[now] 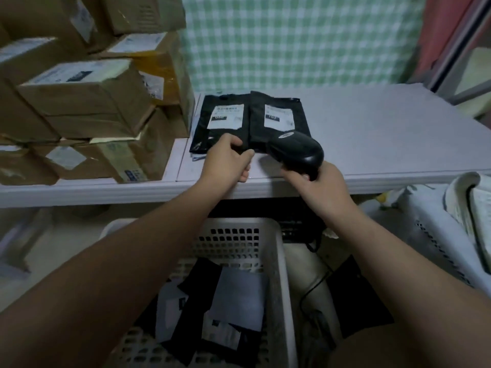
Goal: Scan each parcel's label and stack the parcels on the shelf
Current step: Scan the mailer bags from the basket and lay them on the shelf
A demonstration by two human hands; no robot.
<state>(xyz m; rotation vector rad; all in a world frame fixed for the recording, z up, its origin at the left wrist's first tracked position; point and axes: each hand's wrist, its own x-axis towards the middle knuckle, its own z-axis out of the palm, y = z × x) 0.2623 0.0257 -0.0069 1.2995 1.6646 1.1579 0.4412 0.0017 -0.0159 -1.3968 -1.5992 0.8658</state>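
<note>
My left hand (228, 155) has its fingers curled and pinches the near edge of the left parcel (202, 134), a black bag lying label-up at the centre of the frame on the shelf (372, 134). I cannot tell whether the pinch also catches the right parcel (256, 123), which lies touching it, slightly overlapping. My right hand (321, 187) is wrapped round the handle of the scanner (297, 151), whose head hangs over the right parcel's near corner.

More parcels (196, 309) wait in the basket (276, 261) at the bottom of the frame. Cardboard boxes (87, 94) fill the upper left.

To do this well I would keep the bags flat and taut so neither label wrinkles. I would tilt the scanner so it faces one label only, then square the edges against the boxes.
</note>
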